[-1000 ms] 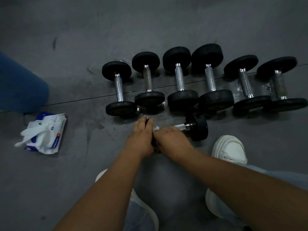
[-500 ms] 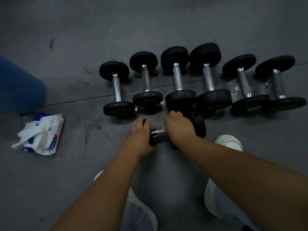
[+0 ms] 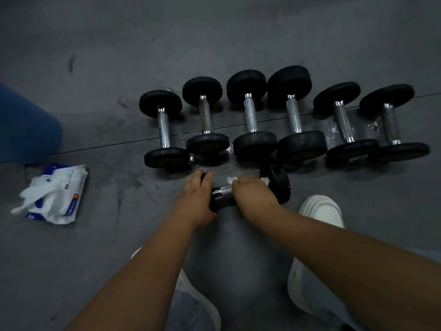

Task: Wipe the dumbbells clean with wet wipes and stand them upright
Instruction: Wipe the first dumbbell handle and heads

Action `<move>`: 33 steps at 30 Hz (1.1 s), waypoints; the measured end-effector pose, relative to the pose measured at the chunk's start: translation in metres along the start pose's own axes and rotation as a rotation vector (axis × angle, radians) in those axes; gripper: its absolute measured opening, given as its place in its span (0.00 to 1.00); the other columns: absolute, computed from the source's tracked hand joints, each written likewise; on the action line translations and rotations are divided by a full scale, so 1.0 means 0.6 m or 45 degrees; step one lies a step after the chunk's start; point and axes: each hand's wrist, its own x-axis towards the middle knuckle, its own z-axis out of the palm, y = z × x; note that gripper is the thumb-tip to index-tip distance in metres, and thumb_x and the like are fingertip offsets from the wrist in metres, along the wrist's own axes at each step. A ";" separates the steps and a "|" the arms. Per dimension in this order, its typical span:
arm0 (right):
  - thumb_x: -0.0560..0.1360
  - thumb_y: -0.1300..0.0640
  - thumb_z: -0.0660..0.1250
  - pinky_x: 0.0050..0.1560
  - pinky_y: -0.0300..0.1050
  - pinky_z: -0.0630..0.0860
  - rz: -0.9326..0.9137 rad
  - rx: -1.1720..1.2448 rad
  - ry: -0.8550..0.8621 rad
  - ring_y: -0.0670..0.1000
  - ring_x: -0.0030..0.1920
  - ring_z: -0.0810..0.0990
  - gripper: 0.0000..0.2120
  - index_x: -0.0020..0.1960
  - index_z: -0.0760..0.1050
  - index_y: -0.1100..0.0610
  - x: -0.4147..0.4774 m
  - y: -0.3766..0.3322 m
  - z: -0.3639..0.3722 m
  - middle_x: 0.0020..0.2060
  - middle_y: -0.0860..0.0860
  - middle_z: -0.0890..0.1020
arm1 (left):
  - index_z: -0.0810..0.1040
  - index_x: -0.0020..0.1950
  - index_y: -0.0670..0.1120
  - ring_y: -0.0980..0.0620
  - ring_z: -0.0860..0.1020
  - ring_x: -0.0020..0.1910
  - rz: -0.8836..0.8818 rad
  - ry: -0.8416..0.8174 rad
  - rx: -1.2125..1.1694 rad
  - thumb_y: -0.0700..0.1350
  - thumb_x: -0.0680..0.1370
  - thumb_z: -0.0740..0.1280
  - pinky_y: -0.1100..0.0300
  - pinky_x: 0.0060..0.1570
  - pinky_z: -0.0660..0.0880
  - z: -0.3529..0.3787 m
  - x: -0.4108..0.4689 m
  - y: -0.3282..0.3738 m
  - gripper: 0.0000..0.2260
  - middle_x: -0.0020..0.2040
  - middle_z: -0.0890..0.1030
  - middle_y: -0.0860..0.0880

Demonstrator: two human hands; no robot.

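The dumbbell [image 3: 223, 191] lies on its side on the floor [image 3: 238, 32] right in front of me, crosswise between my two hands. My left hand [image 3: 195, 201] is curled over its left head, gripping it. My right hand [image 3: 254, 195] is wrapped over the chrome handle with a wet wipe [image 3: 232, 180] bunched under the fingers (white corners poke out on either side of the hand). The black right head shows just past that hand. Close behind it come the near ends of a row of six dumbbells [image 3: 250, 113], which lie side by side with their handles running away from me. The two middle ones crowd nearest to the one I hold, though I cannot tell if they touch it. Wet patches [image 3: 333, 131] glisten on the floor between the rightmost pair, and a thin seam [image 3: 107, 145] crosses under the row. My right shoe [image 3: 319, 211], white, sits just nearer than the right head; my left shoe [image 3: 207, 302] is half hidden under my forearm. Well off to the left lies the pack of wipes [image 3: 71, 199], open, with loose white sheets [image 3: 35, 199] spilling out of its top. Beyond it, at the edge, is a blue shape [image 3: 26, 125] (what it is, I cannot tell).
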 end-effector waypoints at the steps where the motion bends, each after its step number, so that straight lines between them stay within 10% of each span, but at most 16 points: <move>1: 0.77 0.62 0.59 0.59 0.50 0.69 -0.048 0.026 0.002 0.58 0.61 0.75 0.17 0.65 0.70 0.58 0.003 0.003 -0.005 0.60 0.56 0.75 | 0.48 0.80 0.49 0.46 0.49 0.78 0.006 -0.003 0.010 0.49 0.66 0.79 0.44 0.70 0.67 0.002 -0.001 0.000 0.52 0.79 0.46 0.48; 12: 0.76 0.59 0.64 0.57 0.49 0.72 0.018 -0.110 -0.442 0.56 0.62 0.76 0.14 0.61 0.76 0.53 0.050 0.028 -0.031 0.62 0.54 0.77 | 0.49 0.79 0.48 0.44 0.58 0.72 0.080 -0.048 0.262 0.65 0.58 0.79 0.51 0.70 0.66 -0.012 -0.009 -0.009 0.60 0.74 0.57 0.45; 21: 0.79 0.59 0.56 0.55 0.49 0.68 -0.013 -0.042 0.101 0.57 0.58 0.75 0.11 0.60 0.71 0.56 0.028 0.037 0.000 0.58 0.54 0.77 | 0.62 0.77 0.44 0.39 0.64 0.73 0.145 0.381 0.338 0.51 0.59 0.80 0.46 0.67 0.68 0.013 -0.028 0.002 0.51 0.74 0.65 0.40; 33: 0.81 0.57 0.50 0.69 0.51 0.57 0.035 0.131 0.219 0.54 0.71 0.65 0.21 0.74 0.61 0.57 -0.006 -0.014 0.051 0.71 0.53 0.68 | 0.45 0.80 0.43 0.44 0.51 0.79 0.043 0.145 0.370 0.53 0.69 0.76 0.51 0.76 0.54 0.012 -0.016 0.002 0.51 0.80 0.51 0.44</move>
